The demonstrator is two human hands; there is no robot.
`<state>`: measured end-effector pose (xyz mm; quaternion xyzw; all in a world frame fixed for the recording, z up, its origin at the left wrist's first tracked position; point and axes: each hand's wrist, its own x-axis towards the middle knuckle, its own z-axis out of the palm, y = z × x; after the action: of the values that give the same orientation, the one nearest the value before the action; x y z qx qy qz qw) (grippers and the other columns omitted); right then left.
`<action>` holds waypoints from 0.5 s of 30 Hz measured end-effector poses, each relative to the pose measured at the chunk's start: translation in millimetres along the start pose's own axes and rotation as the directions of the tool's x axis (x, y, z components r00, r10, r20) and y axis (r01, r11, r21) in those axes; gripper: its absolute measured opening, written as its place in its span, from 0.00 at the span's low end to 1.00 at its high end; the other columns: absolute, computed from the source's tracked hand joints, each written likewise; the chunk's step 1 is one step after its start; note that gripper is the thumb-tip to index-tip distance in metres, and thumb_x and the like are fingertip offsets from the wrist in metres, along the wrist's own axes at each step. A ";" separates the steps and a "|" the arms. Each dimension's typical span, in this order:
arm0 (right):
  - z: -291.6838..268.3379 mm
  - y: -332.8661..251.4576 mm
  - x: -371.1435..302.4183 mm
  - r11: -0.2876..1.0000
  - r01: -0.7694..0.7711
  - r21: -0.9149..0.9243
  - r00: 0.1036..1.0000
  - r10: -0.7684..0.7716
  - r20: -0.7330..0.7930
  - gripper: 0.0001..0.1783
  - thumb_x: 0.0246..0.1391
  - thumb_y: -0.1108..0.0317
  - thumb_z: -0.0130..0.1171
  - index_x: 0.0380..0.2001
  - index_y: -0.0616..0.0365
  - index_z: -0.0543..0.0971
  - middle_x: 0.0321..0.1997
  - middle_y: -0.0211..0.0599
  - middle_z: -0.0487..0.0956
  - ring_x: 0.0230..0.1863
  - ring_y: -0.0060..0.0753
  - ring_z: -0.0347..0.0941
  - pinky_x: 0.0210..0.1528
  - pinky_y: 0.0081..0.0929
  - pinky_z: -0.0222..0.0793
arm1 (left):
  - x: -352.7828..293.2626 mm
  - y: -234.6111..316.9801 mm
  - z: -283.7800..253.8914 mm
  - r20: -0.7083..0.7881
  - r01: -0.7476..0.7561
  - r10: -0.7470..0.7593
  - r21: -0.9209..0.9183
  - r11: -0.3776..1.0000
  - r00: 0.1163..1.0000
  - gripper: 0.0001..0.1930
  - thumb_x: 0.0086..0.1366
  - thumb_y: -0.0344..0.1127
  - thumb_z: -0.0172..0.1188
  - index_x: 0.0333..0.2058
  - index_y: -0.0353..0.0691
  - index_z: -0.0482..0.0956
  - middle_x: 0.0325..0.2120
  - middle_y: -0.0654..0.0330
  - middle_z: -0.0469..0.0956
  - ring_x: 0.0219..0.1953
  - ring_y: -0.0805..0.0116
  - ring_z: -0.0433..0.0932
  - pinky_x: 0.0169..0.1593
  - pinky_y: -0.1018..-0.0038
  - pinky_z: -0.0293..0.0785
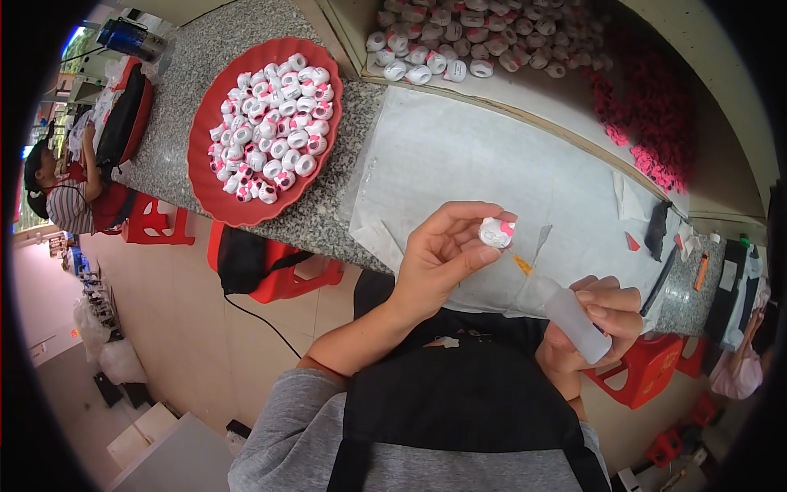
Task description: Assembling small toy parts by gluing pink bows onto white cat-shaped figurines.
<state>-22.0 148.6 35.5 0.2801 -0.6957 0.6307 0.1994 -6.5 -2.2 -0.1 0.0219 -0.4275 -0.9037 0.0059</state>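
Note:
Between the thumb and fingers of my left hand [447, 254] is a small white cat-like figurine head [496, 233] with a pink bow. My right hand [602, 320] wraps round a translucent white squeeze bottle [571, 316], held tilted. Its thin needle tip with an orange base [522, 265] points up toward the underside of the figurine head; whether they touch I cannot tell. Both hands are above a white sheet [459, 156] on the worktop. To the left, a red scalloped tray [203, 156] holds many similar white and pink heads [270, 123].
A shelf at the back carries more white heads [475, 37] and a heap of pink pieces [639, 107]. Tissue scraps [630, 197] and a black strip [657, 227] lie at the sheet's right. Red stools [639, 369] stand below the table. Another person [70, 193] sits at far left.

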 end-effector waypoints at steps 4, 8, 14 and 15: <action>0.9 -2.3 -0.7 1.000 -0.030 0.000 1.000 0.030 0.002 0.21 0.31 0.60 0.64 0.26 0.55 0.64 0.26 0.31 0.64 0.20 0.19 0.58 0.19 0.14 0.57 | -0.8 0.5 0.2 0.008 0.007 -0.007 -0.012 1.000 1.000 0.17 0.50 0.22 0.51 0.40 0.34 0.62 0.39 0.51 0.67 0.41 0.70 0.68 0.45 0.72 0.66; 1.8 -0.6 -2.5 1.000 -0.005 0.006 1.000 0.005 -0.013 0.22 0.30 0.60 0.65 0.26 0.55 0.64 0.26 0.32 0.65 0.20 0.20 0.59 0.20 0.14 0.58 | -1.6 0.8 -0.3 0.009 0.014 -0.014 -0.011 1.000 1.000 0.17 0.50 0.22 0.51 0.40 0.34 0.62 0.39 0.51 0.67 0.41 0.70 0.68 0.45 0.73 0.66; 0.9 0.0 -2.3 0.999 0.001 0.033 1.000 -0.002 0.021 0.22 0.29 0.63 0.66 0.27 0.55 0.65 0.26 0.32 0.65 0.20 0.20 0.59 0.20 0.14 0.58 | -2.0 -0.2 -1.0 0.010 0.014 -0.014 -0.004 1.000 1.000 0.16 0.50 0.22 0.51 0.39 0.34 0.63 0.39 0.51 0.67 0.41 0.70 0.68 0.45 0.73 0.66; 1.2 0.1 -2.1 0.999 0.006 0.043 1.000 -0.007 0.022 0.22 0.28 0.64 0.66 0.27 0.56 0.66 0.26 0.32 0.65 0.20 0.20 0.59 0.20 0.15 0.58 | -2.1 -0.4 -1.2 0.006 0.020 -0.020 -0.006 1.000 1.000 0.16 0.50 0.22 0.51 0.39 0.34 0.63 0.39 0.51 0.67 0.41 0.70 0.68 0.45 0.73 0.66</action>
<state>-20.4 147.7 33.9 0.2937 -0.6832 0.6417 0.1876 -4.4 -2.8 -1.1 0.0234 -0.4245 -0.9051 -0.0045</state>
